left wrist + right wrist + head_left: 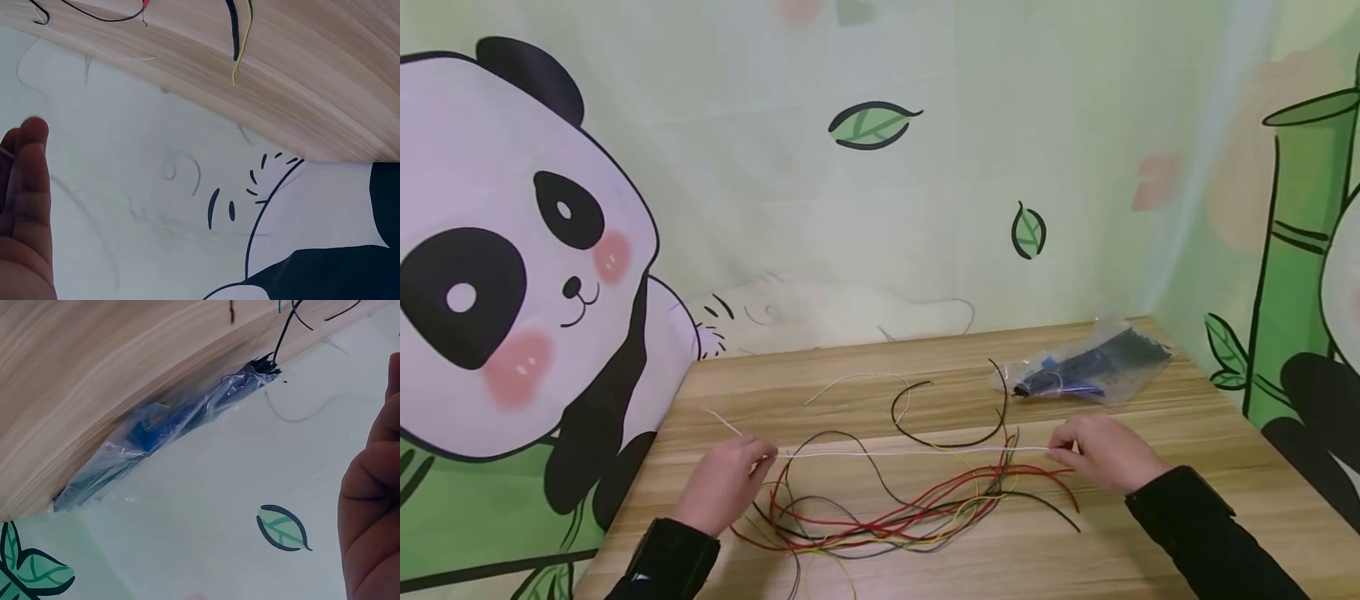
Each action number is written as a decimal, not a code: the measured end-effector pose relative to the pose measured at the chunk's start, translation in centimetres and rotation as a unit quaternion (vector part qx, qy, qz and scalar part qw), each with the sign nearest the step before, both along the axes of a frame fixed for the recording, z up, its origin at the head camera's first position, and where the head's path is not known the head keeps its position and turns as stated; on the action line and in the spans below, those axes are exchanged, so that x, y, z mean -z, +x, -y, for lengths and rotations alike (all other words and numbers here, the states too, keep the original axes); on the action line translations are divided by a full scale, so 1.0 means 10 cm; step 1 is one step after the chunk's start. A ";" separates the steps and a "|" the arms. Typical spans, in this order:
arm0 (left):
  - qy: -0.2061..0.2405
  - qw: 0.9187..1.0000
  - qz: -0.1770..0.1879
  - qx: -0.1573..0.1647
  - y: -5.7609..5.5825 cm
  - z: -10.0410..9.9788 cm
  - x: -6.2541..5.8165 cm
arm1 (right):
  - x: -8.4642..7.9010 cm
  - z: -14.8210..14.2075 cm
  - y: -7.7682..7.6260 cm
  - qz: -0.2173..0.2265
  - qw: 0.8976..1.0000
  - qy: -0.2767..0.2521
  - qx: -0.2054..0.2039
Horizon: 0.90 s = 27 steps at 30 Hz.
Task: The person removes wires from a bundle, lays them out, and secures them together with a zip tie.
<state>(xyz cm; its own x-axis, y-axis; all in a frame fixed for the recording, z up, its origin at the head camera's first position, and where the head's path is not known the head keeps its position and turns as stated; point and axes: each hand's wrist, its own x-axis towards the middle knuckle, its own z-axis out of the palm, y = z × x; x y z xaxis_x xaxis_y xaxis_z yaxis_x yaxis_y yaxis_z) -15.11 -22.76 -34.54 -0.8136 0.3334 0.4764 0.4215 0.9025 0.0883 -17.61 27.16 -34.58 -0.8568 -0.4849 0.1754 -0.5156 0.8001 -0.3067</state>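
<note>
A thin white wire [917,453] runs nearly straight between the two hands in the head view. My left hand [718,485] pinches it near its left end, and a short tail sticks out past the fingers. At the other end, my right hand [1105,454] pinches the wire between thumb and fingertips. Below the stretched wire lies a loose tangle of red, black, grey and yellow wires [880,527]. Each wrist view catches only part of its hand at the edge: the left hand [28,212] at left, the right hand [375,500] at right.
A clear plastic bag [1120,375] with dark and blue contents lies at the table's back right. A curved black wire [951,443] and another thin white wire [857,376] rest behind the tangle. The wooden table [760,379] meets a panda-printed backdrop [760,208].
</note>
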 end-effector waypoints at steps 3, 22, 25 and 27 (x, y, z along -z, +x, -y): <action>-0.014 1.000 0.015 0.014 0.10 -0.03 0.02 | 0.05 -0.01 -0.01 -0.007 1.000 0.006 0.004; -0.021 0.990 0.117 0.073 0.24 -0.07 0.31 | 0.27 0.14 -0.16 0.007 0.999 0.028 0.031; -0.027 0.988 0.144 0.056 0.20 -0.06 0.37 | 0.30 0.22 -0.21 0.012 0.998 0.041 0.053; -0.034 0.985 0.158 0.054 0.19 -0.08 0.40 | 0.32 0.26 -0.25 0.017 0.997 0.047 0.062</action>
